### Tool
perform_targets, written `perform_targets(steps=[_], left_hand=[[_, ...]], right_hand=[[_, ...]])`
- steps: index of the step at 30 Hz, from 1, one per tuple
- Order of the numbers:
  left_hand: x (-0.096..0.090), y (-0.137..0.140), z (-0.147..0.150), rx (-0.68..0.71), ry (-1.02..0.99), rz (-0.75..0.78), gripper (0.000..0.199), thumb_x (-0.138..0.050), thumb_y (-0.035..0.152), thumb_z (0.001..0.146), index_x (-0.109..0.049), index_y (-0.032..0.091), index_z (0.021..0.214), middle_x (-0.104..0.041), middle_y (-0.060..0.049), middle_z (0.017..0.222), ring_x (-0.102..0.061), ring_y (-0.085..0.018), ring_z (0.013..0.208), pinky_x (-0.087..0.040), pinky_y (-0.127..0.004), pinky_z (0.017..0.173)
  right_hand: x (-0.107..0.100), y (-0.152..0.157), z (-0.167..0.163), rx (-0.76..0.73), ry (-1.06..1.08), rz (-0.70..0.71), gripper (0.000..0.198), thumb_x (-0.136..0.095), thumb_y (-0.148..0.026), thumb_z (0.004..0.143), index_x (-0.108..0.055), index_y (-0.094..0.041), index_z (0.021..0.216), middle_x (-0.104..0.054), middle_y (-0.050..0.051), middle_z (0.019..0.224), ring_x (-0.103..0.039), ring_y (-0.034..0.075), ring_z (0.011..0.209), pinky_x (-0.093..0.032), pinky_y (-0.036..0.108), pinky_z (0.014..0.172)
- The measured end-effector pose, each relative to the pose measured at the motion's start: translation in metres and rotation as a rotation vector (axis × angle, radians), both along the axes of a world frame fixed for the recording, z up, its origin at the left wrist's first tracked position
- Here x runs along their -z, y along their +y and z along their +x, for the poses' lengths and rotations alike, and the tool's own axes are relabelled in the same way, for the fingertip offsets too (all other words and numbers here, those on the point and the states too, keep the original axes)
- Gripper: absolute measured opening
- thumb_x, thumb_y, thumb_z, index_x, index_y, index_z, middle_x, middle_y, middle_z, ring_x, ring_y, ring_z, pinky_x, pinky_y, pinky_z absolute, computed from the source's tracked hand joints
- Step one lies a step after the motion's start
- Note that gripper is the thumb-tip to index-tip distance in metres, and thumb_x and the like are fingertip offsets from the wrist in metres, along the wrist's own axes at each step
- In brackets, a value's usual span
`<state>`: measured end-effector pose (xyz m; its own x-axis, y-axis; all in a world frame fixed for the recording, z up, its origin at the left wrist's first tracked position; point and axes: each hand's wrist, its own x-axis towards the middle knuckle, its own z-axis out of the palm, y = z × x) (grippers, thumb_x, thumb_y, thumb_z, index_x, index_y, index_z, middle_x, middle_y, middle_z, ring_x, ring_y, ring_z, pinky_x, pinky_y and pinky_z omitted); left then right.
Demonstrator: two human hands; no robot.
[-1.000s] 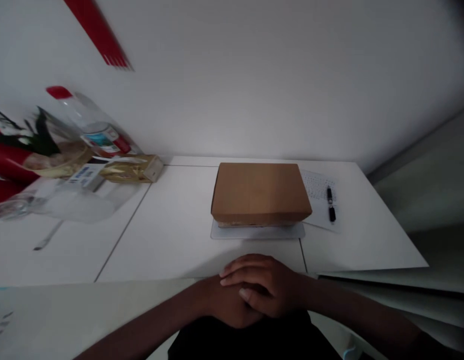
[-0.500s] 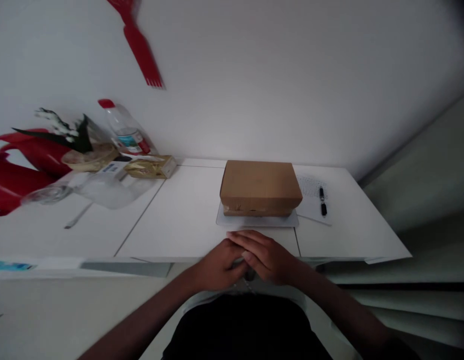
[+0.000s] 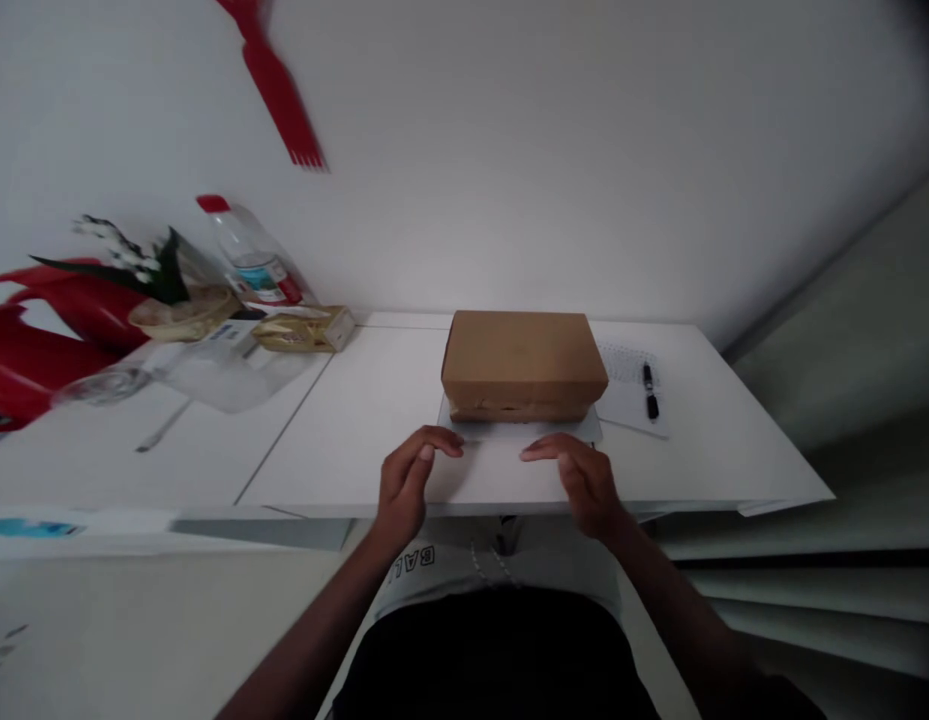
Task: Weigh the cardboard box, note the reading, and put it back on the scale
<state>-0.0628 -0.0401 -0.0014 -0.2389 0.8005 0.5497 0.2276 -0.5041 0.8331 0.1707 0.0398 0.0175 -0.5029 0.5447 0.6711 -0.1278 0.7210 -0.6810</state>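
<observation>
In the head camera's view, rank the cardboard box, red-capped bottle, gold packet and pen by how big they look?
Cardboard box, largest
Red-capped bottle and gold packet: too alike to rank
Pen, smallest

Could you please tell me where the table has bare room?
Bare patches lie between the gold packet and the box, and right of the paper. Crowded: far left (jugs, basket, bottle); before the box (left hand, right hand).
</observation>
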Motion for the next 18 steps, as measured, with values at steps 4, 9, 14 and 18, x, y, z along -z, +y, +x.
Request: perform_targets(steps=[4, 9, 14, 18], left_hand=[[0.007, 0.014, -0.008, -0.152, -0.163, 0.053, 0.023, -0.047, 0.028, 0.100, -0.066, 0.020, 0.089, -0.065, -0.005, 0.092, -0.061, -0.022, 0.099, -0.045, -0.033, 0.094], [0.003, 0.036, -0.010, -0.274, -0.207, 0.057, 0.020, -0.055, 0.029, 0.094, -0.065, 0.023, 0.110, -0.063, -0.006, 0.115, -0.059, -0.022, 0.114, -0.048, -0.036, 0.101], [0.003, 0.056, -0.006, -0.221, -0.260, -0.062, 0.040, -0.054, 0.040, 0.099, -0.055, 0.028, 0.136, -0.053, -0.007, 0.145, -0.047, -0.023, 0.137, -0.038, -0.040, 0.118], [0.007, 0.071, -0.003, -0.169, -0.326, -0.146, 0.055, -0.048, 0.054, 0.101, -0.043, 0.029, 0.150, -0.037, -0.008, 0.160, -0.034, -0.025, 0.149, -0.028, -0.043, 0.125]], right_hand=[[0.008, 0.020, 0.006, 0.296, 0.326, 0.032, 0.040, -0.034, -0.028, 0.110, -0.061, -0.018, 0.083, -0.059, 0.004, 0.082, -0.057, 0.017, 0.081, -0.044, 0.032, 0.075], [0.006, 0.046, 0.007, 0.625, 0.449, -0.056, 0.028, -0.042, -0.040, 0.108, -0.063, -0.021, 0.110, -0.059, 0.008, 0.109, -0.057, 0.021, 0.104, -0.047, 0.037, 0.088], [0.016, 0.069, 0.005, 0.504, 0.306, -0.326, 0.052, -0.044, -0.058, 0.103, -0.049, -0.024, 0.141, -0.046, 0.011, 0.149, -0.043, 0.024, 0.141, -0.032, 0.050, 0.121], [0.034, 0.083, 0.002, 0.411, 0.200, -0.412, 0.064, -0.033, -0.065, 0.104, -0.042, -0.023, 0.151, -0.038, 0.010, 0.157, -0.030, 0.022, 0.151, -0.019, 0.052, 0.127]])
